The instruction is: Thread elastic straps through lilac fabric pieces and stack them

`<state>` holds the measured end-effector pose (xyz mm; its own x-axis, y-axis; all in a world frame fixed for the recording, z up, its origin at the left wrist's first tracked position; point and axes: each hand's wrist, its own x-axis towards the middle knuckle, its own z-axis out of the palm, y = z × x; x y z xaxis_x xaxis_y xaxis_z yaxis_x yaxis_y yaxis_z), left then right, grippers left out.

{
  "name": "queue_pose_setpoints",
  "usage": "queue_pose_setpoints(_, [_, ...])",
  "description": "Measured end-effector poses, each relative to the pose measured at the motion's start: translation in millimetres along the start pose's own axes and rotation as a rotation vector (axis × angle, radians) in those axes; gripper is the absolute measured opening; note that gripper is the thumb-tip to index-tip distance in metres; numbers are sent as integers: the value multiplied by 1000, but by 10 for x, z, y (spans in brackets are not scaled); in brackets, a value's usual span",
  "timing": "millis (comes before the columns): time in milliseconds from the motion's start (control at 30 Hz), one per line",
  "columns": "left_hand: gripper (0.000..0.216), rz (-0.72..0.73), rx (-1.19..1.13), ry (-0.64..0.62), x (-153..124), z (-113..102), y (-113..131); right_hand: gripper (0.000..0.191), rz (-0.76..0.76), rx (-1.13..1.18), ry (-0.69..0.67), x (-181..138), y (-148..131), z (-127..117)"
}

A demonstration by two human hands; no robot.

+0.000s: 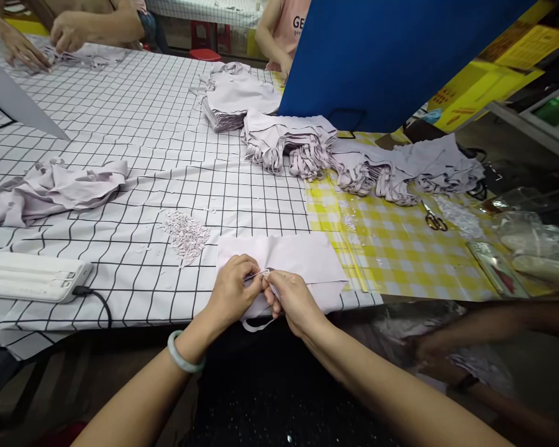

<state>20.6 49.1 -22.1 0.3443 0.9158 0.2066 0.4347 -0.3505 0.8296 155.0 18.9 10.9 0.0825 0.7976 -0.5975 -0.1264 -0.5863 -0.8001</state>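
A pale pinkish fabric piece lies at the table's front edge. Over it, my left hand is closed in a pinch on a thin fabric strap, part of which loops down past the edge. My right hand meets it from the other side, thumb and fingers closed on the same strap. The fingertips nearly touch, and they hide the exact spot where they grip. Left of the fabric piece sits a heap of small pale clippings.
Stacks of strapped fabric pieces lie at the back, below a blue panel. Scissors rest on the yellow checked cloth. A white power bank with a cable and crumpled fabric are at left. Other people's hands work nearby.
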Motion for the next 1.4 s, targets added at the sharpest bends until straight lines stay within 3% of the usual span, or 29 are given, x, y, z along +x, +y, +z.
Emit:
queue_pose_setpoints(100, [14, 6, -9, 2, -1, -11, 5, 16, 21, -1, -32, -15, -19, -16])
queue_pose_setpoints(300, [14, 41, 19, 10, 10, -14, -2, 20, 299, 140, -163, 63, -156, -80])
queue_pose_setpoints(467, [14, 99, 109, 32, -37, 43, -30, 18, 413, 281, -186, -103, -44, -57])
queue_pose_setpoints(533, [14, 132, 126, -29, -57, -49, -32, 18, 295, 182, -199, -278, 17, -142])
queue_pose_setpoints(600, [17, 160, 138, -96, -35, -240, -38, 20, 26, -89, -160, -409, 26, -346])
queue_pose_setpoints(700, [25, 101, 337, -64, 139, -587, -73, 21, -451, -547, 156, -336, -66, -804])
queue_pose_setpoints(767, [27, -10, 560, -54, 339, -751, -102, 18, -606, -736, 398, -93, -171, -1075])
queue_pose_setpoints(867, [27, -143, 738, -239, 655, -853, -100, 12, -545, -965, 558, 350, -319, -1239])
queue_pose_setpoints(1000, [3, -156, 727, -455, 852, -865, -14, 12, -465, -979, 516, 652, -358, -1116])
queue_pose_setpoints(1100, [9, -160, 702, -462, 804, -856, 47, 8, -531, -911, 532, 648, -310, -1042])
queue_pose_setpoints(1200, [22, -211, 663, -402, 731, -861, 92, 17, -537, -818, 518, 618, -308, -1074])
queue_pose_setpoints(1300, [15, -300, 617, -409, 700, -918, 168, 21, -555, -730, 444, 611, -337, -1153])
queue_pose_setpoints(1400, [13, -353, 330, -468, 680, -1023, 306, 13, -605, -618, 354, 581, -329, -1232])
